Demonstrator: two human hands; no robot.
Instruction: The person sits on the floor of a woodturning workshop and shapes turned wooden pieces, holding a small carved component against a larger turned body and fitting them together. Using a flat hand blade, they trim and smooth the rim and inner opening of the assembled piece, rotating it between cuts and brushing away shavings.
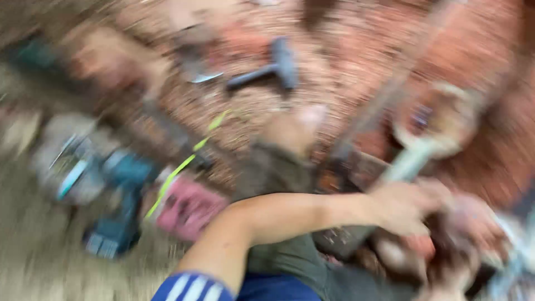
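The whole view is smeared by motion. My left arm, in a blue sleeve with white stripes, reaches across to the right. My left hand point(404, 207) seems closed around the lower end of a pale tool handle point(415, 159), which rises to a loop-shaped grip point(446, 125). A pinkish blur at the right edge looks like my right hand point(473, 223), close beside the left; its fingers cannot be made out. My knee in olive trousers point(276, 170) is bent under the arm.
A dark hammer point(273, 69) lies on reddish rubble at the top. On the left, a teal power drill point(122, 198) lies next to a pink block point(189, 209), with a yellow-green strip point(184, 161) across them. Grey ground fills the lower left.
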